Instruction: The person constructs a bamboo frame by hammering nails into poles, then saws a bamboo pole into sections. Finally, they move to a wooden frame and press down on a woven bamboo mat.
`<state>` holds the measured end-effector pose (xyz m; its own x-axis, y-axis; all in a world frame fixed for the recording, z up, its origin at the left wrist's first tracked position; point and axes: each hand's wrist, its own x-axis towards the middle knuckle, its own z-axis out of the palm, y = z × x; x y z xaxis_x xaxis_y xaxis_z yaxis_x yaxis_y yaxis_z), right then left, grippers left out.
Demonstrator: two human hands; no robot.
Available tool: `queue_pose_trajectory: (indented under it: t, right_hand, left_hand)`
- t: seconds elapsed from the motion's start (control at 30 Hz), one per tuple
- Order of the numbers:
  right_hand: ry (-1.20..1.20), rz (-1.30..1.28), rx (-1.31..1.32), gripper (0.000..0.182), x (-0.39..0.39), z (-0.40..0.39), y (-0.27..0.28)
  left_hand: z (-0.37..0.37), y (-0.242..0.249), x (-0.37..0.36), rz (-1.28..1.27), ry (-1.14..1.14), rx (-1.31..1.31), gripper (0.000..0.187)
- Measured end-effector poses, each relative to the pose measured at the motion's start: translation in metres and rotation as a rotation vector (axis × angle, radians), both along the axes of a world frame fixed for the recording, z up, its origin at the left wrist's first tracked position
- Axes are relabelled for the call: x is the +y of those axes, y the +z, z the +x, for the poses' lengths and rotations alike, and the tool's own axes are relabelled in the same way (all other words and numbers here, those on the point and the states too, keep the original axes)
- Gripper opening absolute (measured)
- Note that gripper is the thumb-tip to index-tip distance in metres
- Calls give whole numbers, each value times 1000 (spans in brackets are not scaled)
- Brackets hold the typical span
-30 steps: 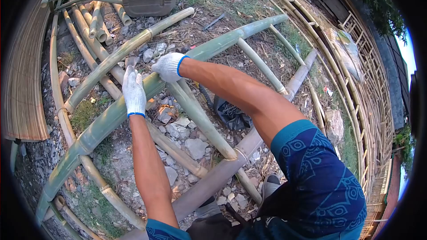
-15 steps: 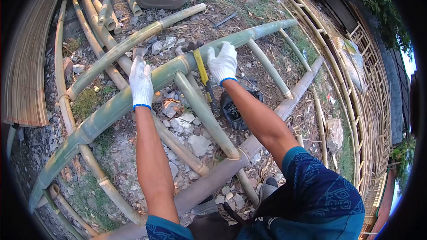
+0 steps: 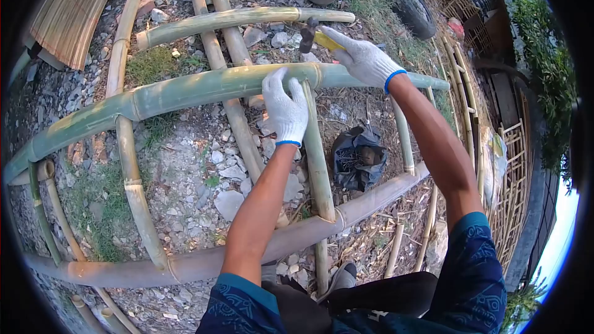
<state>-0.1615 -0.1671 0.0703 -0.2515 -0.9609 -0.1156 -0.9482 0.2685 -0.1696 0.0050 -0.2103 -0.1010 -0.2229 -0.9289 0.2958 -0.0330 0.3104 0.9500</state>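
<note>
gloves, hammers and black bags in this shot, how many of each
white gloves: 2, on the left hand and the right hand
hammer with a yellow handle: 1, in the right hand
black bag: 1
total: 4
</note>
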Motion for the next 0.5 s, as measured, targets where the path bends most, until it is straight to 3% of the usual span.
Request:
queue_pose_trajectory:
  t: [0.03, 0.1, 0.13, 0.2, 0.27, 0.33, 0.43, 0.5]
  right_hand:
    - [107, 64, 83, 55, -17, 11, 19]
    - [357, 256, 282, 64, -53, 18, 32]
    - [345, 375, 342, 64, -70, 32, 35]
    - [316, 620, 461, 64, -96, 56, 36]
    - [256, 597, 410, 60, -101, 62, 37]
    - [295, 505, 390, 54, -101, 57, 26]
    - [403, 738, 440, 50, -125, 34, 18]
    - [376, 547, 414, 46, -124, 30, 15]
  left_hand:
    - [1, 1, 24, 102, 31, -62, 40]
    - [-8, -15, 56, 301, 40, -190, 55]
    - [-18, -29, 67, 314, 87, -321, 70]
    - [-13, -22, 62, 467, -107, -365, 74]
    - [-9, -18, 52, 549, -293, -441, 75]
    - [-13, -35, 54, 525, -290, -355, 73]
    - [-19, -40, 56, 530, -297, -271, 70]
    - [-18, -38, 56, 577, -342, -279, 70]
